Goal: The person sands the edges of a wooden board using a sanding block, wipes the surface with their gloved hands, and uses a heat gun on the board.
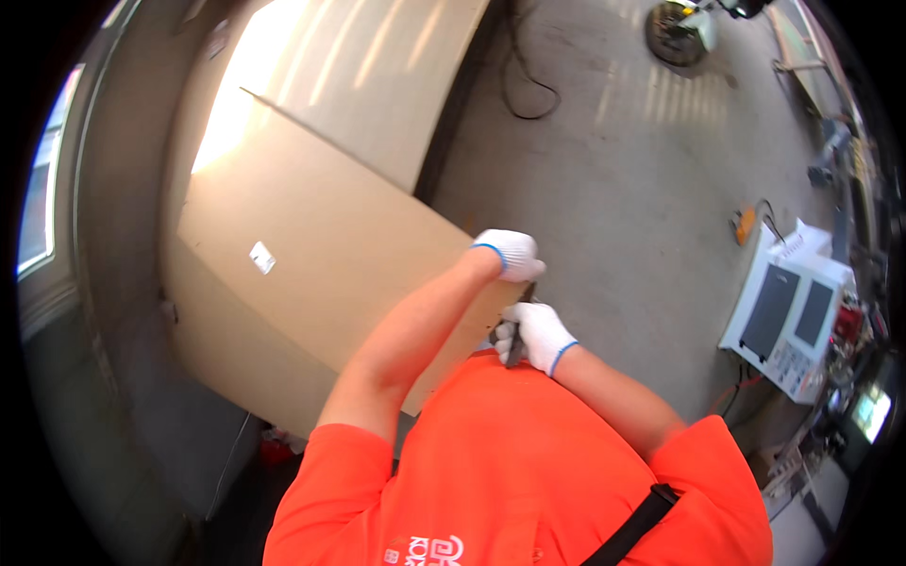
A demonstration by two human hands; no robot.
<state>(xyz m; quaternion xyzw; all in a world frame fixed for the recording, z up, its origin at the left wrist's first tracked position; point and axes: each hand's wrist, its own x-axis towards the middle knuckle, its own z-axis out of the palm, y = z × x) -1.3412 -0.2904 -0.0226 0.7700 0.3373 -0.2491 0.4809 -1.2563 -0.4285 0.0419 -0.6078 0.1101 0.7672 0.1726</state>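
Note:
A large tan board lies flat in front of me and to my left, with a small white label on it. My left hand, in a white knit glove with a blue cuff, is closed at the board's right corner; what its fingers hold is hidden. Just nearer to me, my right hand, gloved the same way, grips a dark tool. Two handle-like parts show around its fingers, but its exact kind is unclear. The tool's upper end reaches the board's edge beneath my left fingers.
Another pale board lies beyond, lit by window light. A dark cable loops on the grey floor. To the right stands a white-and-grey boxy machine with wires beside it. A wheel is at the far right, and a wall runs along the left.

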